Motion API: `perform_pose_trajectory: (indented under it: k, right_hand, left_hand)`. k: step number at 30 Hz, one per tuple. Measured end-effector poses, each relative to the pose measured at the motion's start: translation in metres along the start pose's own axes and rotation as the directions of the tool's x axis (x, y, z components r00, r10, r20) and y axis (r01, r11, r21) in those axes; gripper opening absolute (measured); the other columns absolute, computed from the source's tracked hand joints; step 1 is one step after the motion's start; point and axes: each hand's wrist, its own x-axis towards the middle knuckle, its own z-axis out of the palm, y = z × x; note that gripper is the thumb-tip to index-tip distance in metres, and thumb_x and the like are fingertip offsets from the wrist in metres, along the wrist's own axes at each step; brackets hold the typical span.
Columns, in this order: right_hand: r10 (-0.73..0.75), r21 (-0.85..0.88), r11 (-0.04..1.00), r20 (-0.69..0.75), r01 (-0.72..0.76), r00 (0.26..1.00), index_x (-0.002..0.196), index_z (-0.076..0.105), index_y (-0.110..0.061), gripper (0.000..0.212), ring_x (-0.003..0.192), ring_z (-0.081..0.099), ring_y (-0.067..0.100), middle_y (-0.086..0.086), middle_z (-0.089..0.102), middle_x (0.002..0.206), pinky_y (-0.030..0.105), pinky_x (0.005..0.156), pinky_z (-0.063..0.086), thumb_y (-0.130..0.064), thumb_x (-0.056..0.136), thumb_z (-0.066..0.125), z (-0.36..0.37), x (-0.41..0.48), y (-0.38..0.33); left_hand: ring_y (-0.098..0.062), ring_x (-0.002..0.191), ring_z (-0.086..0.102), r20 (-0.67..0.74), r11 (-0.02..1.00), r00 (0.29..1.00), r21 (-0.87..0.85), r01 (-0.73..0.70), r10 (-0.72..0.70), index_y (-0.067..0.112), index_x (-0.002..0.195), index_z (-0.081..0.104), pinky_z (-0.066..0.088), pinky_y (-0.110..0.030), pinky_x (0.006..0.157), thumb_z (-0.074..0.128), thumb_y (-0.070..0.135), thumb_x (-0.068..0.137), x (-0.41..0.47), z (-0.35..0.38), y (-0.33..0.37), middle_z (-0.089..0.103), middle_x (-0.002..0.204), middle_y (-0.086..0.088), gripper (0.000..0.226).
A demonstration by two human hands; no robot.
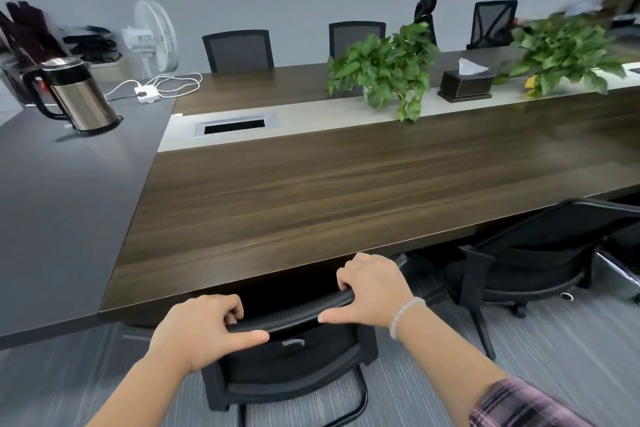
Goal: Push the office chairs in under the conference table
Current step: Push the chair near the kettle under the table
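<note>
A black mesh office chair (294, 357) stands right in front of me, its backrest close to the near edge of the long wooden conference table (311, 191). My left hand (201, 333) grips the left part of the backrest's top rail. My right hand (372, 288), with a bead bracelet on the wrist, grips the right part of the same rail. The chair's seat is hidden below the backrest and table edge. A second black chair (540, 253) sits to the right, turned at an angle with its back partly under the table.
A steel kettle (74, 94) stands on the grey side table (52, 201) to the left, near a white power strip (147, 94). Two potted plants (384, 69) and a tissue box (465, 81) sit along the table's centre. Several chairs line the far side; a fan (156, 35) stands behind.
</note>
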Motion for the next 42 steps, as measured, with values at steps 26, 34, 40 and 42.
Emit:
perform_pose_trajectory:
  k: [26, 34, 40, 42]
  right_hand:
    - [-0.016, -0.057, 0.998, -0.038, 0.014, 0.999, 0.069, 0.051, -0.024, 0.071, 0.078, 0.049, 0.008, -0.012, 0.049, 0.066, 0.023, 0.063, 0.033, -0.092, 0.057, 0.032, 0.007, 0.057, 0.013]
    - [-0.038, -0.116, 0.993, -0.094, 0.028, 0.995, 0.063, 0.046, -0.023, 0.07, 0.07, 0.05, 0.011, -0.012, 0.044, 0.061, 0.025, 0.056, 0.034, -0.092, 0.057, 0.033, 0.016, 0.058, 0.018]
    - [-0.038, -0.106, 0.994, -0.046, 0.033, 0.998, 0.066, 0.046, -0.025, 0.078, 0.069, 0.047, 0.009, -0.013, 0.045, 0.063, 0.024, 0.058, 0.035, -0.097, 0.058, 0.017, 0.015, 0.05, 0.015]
    - [-0.011, -0.099, 0.995, 0.017, 0.012, 1.0, 0.071, 0.05, -0.027, 0.082, 0.075, 0.049, 0.007, -0.013, 0.049, 0.068, 0.024, 0.062, 0.035, -0.097, 0.056, 0.01, 0.009, 0.046, 0.012]
  left_hand:
    - [-0.001, 0.079, 0.056, -0.031, 1.0, 0.999, -0.017, 0.025, -0.026, 0.034, 0.081, 0.054, 0.043, -0.024, 0.072, 0.04, 0.095, 0.044, 0.05, -0.014, -0.021, 0.059, 0.081, 0.021, 0.073]
    - [-0.005, 0.08, 0.057, -0.015, 0.998, 0.998, -0.027, 0.06, -0.061, 0.034, 0.078, 0.052, 0.048, -0.029, 0.077, 0.038, 0.096, 0.042, 0.048, -0.012, -0.016, 0.06, 0.081, 0.021, 0.073]
    - [-0.005, 0.074, 0.057, -0.054, 0.987, 0.992, -0.12, 0.104, -0.112, 0.032, 0.074, 0.054, 0.044, -0.028, 0.07, 0.033, 0.086, 0.066, 0.04, -0.013, -0.012, 0.061, 0.074, 0.019, 0.058]
    - [-0.004, 0.069, 0.054, -0.069, 0.981, 0.986, -0.134, 0.142, -0.152, 0.032, 0.07, 0.052, 0.038, -0.028, 0.065, 0.029, 0.076, 0.079, 0.038, -0.017, -0.007, 0.059, 0.07, 0.018, 0.051]
